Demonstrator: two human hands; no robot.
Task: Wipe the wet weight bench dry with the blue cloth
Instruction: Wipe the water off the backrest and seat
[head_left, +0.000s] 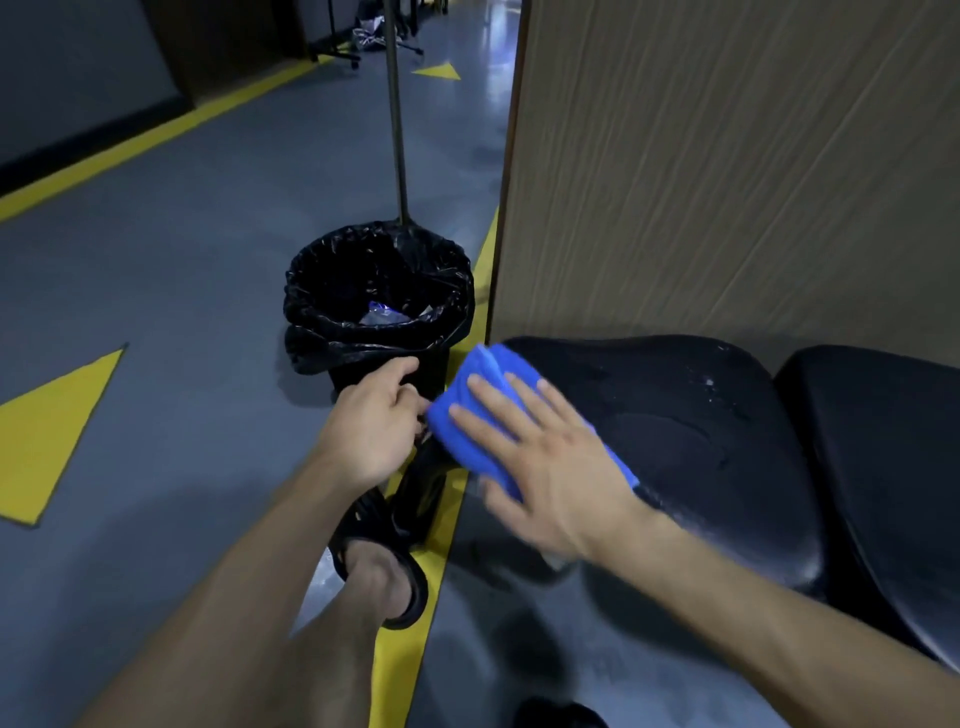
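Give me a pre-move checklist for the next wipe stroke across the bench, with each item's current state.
1. Right hand flat on the blue cloth: ok.
2. Cloth on the bench seat pad, at its left end: ok.
3. Left hand grip at the cloth's left edge: cannot tell.
4. Seat dry: not ok, droplets and a puddle ahead.
5. Stroke path rightward free of things: ok.
6. Trash bin apart from the cloth: ok.

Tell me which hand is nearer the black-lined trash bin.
Left. The left hand sits just below the trash bin, fingertips at its liner. The right hand lies farther right, flat on the blue cloth.
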